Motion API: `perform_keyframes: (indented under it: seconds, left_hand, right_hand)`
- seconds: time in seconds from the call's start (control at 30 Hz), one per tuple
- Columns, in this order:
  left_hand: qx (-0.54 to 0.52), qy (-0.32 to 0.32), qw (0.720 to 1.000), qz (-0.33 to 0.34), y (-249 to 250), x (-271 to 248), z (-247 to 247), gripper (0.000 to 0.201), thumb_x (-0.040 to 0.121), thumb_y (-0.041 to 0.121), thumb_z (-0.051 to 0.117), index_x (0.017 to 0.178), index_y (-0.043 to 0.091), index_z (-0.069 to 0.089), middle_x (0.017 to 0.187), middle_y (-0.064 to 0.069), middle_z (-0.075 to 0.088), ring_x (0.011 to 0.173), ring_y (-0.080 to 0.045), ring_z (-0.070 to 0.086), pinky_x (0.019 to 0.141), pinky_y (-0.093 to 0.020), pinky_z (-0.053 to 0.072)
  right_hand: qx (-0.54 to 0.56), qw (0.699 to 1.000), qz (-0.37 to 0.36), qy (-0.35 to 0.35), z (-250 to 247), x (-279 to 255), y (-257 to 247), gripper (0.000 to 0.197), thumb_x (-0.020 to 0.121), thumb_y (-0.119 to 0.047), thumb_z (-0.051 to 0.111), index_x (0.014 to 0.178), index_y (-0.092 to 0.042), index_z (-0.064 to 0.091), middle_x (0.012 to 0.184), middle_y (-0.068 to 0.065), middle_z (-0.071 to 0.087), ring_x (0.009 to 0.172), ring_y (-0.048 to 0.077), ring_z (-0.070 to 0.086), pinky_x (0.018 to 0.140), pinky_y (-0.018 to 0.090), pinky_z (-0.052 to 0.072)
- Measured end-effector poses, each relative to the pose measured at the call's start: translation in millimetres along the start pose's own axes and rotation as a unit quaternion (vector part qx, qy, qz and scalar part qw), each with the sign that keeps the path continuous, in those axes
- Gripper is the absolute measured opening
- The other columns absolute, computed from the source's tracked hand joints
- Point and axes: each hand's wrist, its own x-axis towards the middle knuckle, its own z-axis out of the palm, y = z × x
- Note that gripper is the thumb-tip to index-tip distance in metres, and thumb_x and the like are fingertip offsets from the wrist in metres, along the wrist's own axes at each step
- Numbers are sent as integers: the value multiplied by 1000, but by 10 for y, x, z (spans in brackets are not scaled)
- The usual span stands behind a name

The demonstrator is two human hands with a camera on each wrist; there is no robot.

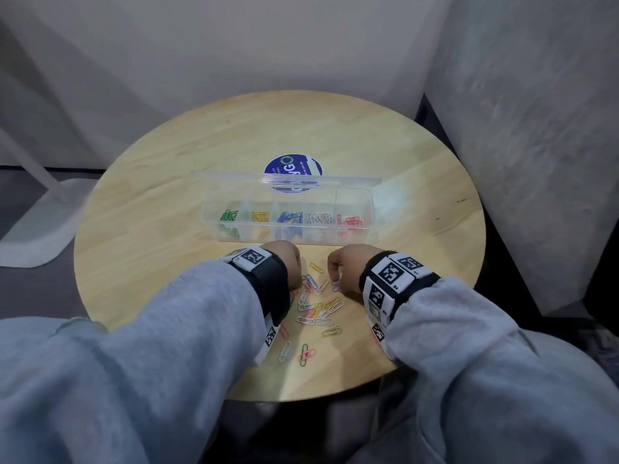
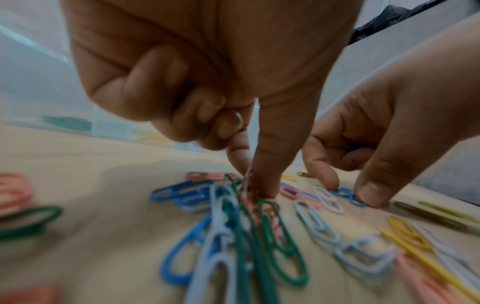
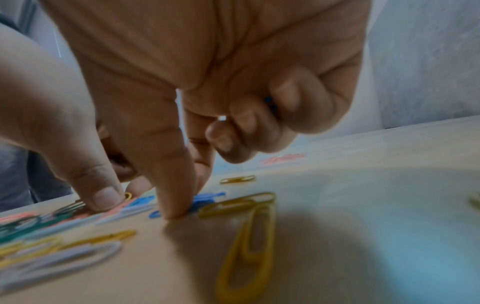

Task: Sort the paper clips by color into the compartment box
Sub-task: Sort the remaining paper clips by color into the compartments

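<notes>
The clear compartment box (image 1: 366, 209) lies open mid-table, holding green, yellow, blue, white and red clips in separate sections. Loose paper clips (image 1: 318, 309) of mixed colours are scattered in front of it. My left hand (image 2: 253, 189) points thumb and index finger down into the pile and pinches at a pink-red clip (image 2: 270, 211); its other fingers are curled. My right hand (image 3: 187, 207) pinches a blue clip (image 3: 207, 200) lying on the table with thumb and index finger. Its curled fingers hold something blue (image 3: 270, 105) against the palm.
The round wooden table (image 1: 418, 182) has a blue sticker (image 1: 291, 165) behind the box's raised lid (image 1: 234, 177). Grey walls stand close behind and on the right. A white stand base (image 1: 37, 226) sits on the floor to the left.
</notes>
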Motion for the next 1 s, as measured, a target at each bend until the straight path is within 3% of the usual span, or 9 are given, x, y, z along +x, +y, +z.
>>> perform_keyframes:
  seconds: [0.1,0.2,0.37,0.5,0.6,0.77,0.83,0.9,1.0]
  left_hand:
    - [-14,-15,1000,-4,-29,12,39,20,79,18,65,96,10,69,103,-8,72,96,-25,66,83,-32,53]
    - [-34,-19,999,-8,-58,-17,55,3,76,15,64,78,13,64,95,-9,71,80,-23,60,73,-29,50]
    - [-42,-1,999,-5,-99,-65,69,14,74,16,65,75,22,52,92,-2,63,83,-21,57,67,-27,45]
    - [-33,-5,999,8,-84,-73,57,18,77,12,60,68,23,49,92,0,62,83,-19,55,68,-25,43]
    - [-35,3,999,9,-65,-87,45,12,78,14,58,71,22,53,94,-2,66,84,-20,57,67,-25,43]
    - [-32,-2,999,9,-40,-96,59,9,76,13,62,81,20,65,97,-4,72,94,-23,66,70,-26,48]
    - [-37,-6,999,5,-43,-88,69,7,76,14,63,79,19,67,90,-4,71,87,-22,66,70,-27,49]
    - [-51,-13,999,5,-75,-84,82,9,74,16,65,67,19,61,75,0,64,76,-20,60,67,-25,46]
    - [-102,-25,994,1,-137,-81,81,20,75,16,66,59,20,55,63,4,56,70,-17,54,63,-22,43]
  right_hand:
    - [-26,999,13,-37,-18,11,-22,19,89,-16,53,104,-9,63,114,9,65,89,21,53,78,27,43]
    - [-51,997,35,-56,9,35,-56,29,89,-24,55,111,-9,66,111,8,67,94,24,61,83,30,49]
    - [-63,995,37,-65,51,26,-91,27,85,-23,57,105,-9,68,87,3,58,85,22,60,71,27,48]
    - [-50,998,7,-48,87,24,-30,20,90,-25,57,92,-6,59,74,2,52,77,21,55,54,11,42]
    - [-19,1000,11,-13,1,-91,4,26,85,-27,65,106,-12,64,97,2,64,93,22,61,76,26,49]
    - [-48,999,19,-17,31,-121,-12,22,86,-26,61,101,-10,60,103,4,62,93,22,59,79,30,48]
    - [-53,998,22,-40,52,-80,-53,11,89,-24,57,94,-14,56,95,4,54,84,21,51,67,27,45]
    - [-68,995,21,-72,26,-79,-104,20,88,-23,56,98,-9,65,91,5,56,80,21,52,54,22,40]
    - [-66,995,29,-74,27,-95,-137,26,81,-21,58,101,-9,70,84,3,61,75,21,58,62,26,46]
